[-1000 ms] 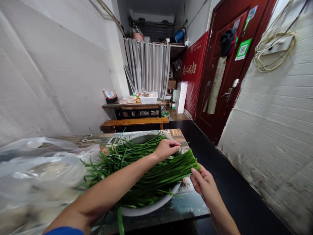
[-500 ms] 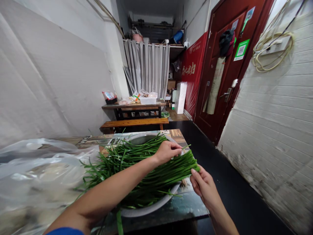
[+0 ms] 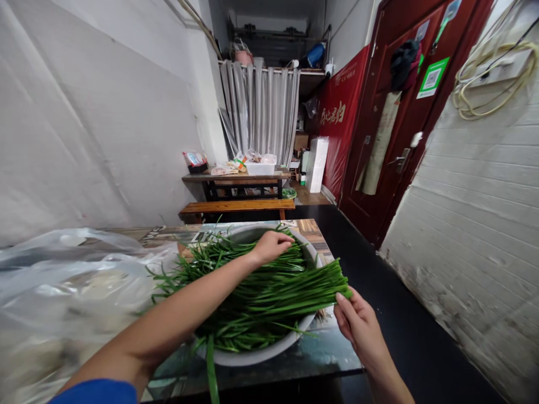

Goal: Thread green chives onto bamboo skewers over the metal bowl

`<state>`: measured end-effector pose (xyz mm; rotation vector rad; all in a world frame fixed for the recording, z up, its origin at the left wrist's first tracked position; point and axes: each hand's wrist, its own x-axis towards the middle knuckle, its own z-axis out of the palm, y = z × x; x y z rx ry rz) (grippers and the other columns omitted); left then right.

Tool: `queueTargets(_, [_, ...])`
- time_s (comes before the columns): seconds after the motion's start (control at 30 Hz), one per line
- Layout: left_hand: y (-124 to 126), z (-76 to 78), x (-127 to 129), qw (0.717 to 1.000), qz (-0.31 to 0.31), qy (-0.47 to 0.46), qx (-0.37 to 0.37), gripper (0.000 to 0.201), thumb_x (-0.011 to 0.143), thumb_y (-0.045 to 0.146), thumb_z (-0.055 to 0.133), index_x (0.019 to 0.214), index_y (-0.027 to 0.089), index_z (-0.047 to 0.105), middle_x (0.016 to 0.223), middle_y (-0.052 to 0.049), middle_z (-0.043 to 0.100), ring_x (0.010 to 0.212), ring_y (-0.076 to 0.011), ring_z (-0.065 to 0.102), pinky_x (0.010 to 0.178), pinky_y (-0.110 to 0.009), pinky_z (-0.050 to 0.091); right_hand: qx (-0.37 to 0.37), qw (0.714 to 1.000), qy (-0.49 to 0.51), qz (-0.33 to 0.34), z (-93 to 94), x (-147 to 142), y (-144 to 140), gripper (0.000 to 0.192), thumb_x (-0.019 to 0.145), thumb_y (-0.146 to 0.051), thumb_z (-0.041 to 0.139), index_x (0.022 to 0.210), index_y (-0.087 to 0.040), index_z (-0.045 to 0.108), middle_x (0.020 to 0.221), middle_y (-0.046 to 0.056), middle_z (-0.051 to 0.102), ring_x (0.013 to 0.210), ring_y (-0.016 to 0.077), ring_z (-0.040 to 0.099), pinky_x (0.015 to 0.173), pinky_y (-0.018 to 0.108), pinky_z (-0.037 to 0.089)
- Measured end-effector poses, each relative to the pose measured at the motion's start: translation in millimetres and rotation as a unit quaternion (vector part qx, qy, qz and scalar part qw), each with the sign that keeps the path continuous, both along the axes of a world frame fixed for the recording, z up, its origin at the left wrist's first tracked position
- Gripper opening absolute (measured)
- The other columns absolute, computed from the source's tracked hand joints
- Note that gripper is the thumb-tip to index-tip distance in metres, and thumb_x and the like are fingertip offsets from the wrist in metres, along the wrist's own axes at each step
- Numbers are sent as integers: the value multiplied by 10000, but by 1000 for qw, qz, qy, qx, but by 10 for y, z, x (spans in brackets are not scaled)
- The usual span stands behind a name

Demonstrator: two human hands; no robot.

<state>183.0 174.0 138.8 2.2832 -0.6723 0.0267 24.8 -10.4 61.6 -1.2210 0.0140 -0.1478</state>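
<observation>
A wide grey metal basin [image 3: 269, 354] on the table holds a large heap of green garlic chives [image 3: 236, 314], their leaf tips spilling over its left side. My right hand [image 3: 362, 325] pinches the evenly lined-up ends of a chive bundle [image 3: 311, 286] that sticks out past the basin's right rim. Reaching across from the left, my left hand [image 3: 273, 247] is above the far part of the heap with thumb and fingers drawn together. What it holds, if anything, I cannot make out.
Clear plastic bags [image 3: 76, 303] with pale contents lie left of the basin. Beyond the table stand a wooden bench [image 3: 240, 207] and another table [image 3: 197, 177] bearing a white tub [image 3: 260, 167]. A red door [image 3: 379, 140] is at the right.
My left hand has moved left, away from the bundle's cut ends to over the heap. My right hand still grips the bundle. The view has shifted slightly.
</observation>
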Motion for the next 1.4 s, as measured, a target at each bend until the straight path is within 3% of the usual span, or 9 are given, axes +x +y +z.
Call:
queueTargets(0.07, [94, -39, 249, 997, 37, -34, 50, 240, 728, 221, 522, 871, 152, 703, 858, -41, 693, 793, -165, 621, 743, -231, 447, -3, 1000, 1, 0, -19, -9, -7, 218, 816, -389, 552, 860, -182, 500, 453, -94, 366, 337, 16, 170, 307, 137, 114])
queueTargets(0.17, [116, -189, 474, 989, 34, -73, 121, 201, 711, 221, 554, 822, 166, 712, 822, -43, 690, 765, -161, 610, 710, -225, 429, -1, 1000, 6, 5, -49, 1, -13, 201, 830, -380, 536, 844, -185, 493, 457, -98, 346, 343, 17, 155, 312, 142, 102])
queueTargets(0.37, [-71, -445, 497, 985, -9, -97, 144, 189, 671, 295, 627, 783, 171, 713, 766, -45, 670, 720, -163, 587, 668, -233, 414, 11, 1000, 18, 13, -63, 27, -31, 208, 814, -379, 559, 841, -186, 486, 467, -93, 341, 367, 26, 159, 330, 154, 105])
queueTargets(0.47, [-157, -385, 421, 995, 4, -72, 75, 159, 694, 234, 584, 757, 155, 707, 763, -42, 672, 720, -154, 586, 693, -237, 419, 11, 1000, 12, 15, -25, 30, -34, 198, 821, -371, 552, 818, -187, 478, 458, -95, 338, 361, 25, 160, 331, 158, 107])
queueTargets(0.57, [-239, -252, 245, 998, -10, 43, -34, 187, 709, 234, 555, 762, 115, 688, 688, -41, 662, 605, -126, 572, 616, -233, 435, 11, 1000, 3, 21, 19, 41, -28, 187, 828, -360, 546, 824, -187, 477, 454, -99, 340, 352, 22, 158, 329, 155, 105])
queueTargets(0.67, [-322, -124, -20, 969, -63, 192, -141, 252, 677, 263, 602, 840, 84, 670, 681, -50, 660, 513, -90, 529, 523, -208, 425, 11, 1000, -3, 22, 45, 50, -15, 188, 826, -362, 546, 847, -187, 478, 449, -104, 338, 344, 21, 154, 323, 151, 100])
queueTargets(0.73, [-369, -56, -195, 954, -79, 227, -179, 298, 648, 267, 637, 877, 78, 666, 696, -58, 661, 504, -75, 505, 498, -191, 406, 10, 1000, -4, 20, 55, 44, -2, 203, 821, -370, 547, 867, -184, 482, 443, -108, 335, 342, 22, 148, 320, 150, 96])
queueTargets(0.93, [-437, 55, -448, 955, -58, 202, -209, 291, 666, 302, 632, 849, 80, 679, 660, -61, 652, 509, -65, 477, 457, -166, 336, 23, 1000, -4, 11, 110, -3, 37, 244, 783, -383, 583, 855, -173, 481, 440, -110, 338, 350, 26, 149, 319, 146, 106])
queueTargets(1.4, [-478, 20, -449, 963, -49, 169, -204, 287, 652, 308, 628, 837, 97, 688, 700, -61, 671, 558, -104, 546, 491, -192, 408, 21, 1000, -4, 16, 137, -1, 46, 255, 777, -405, 581, 847, -180, 482, 431, -112, 341, 339, 28, 155, 318, 143, 107])
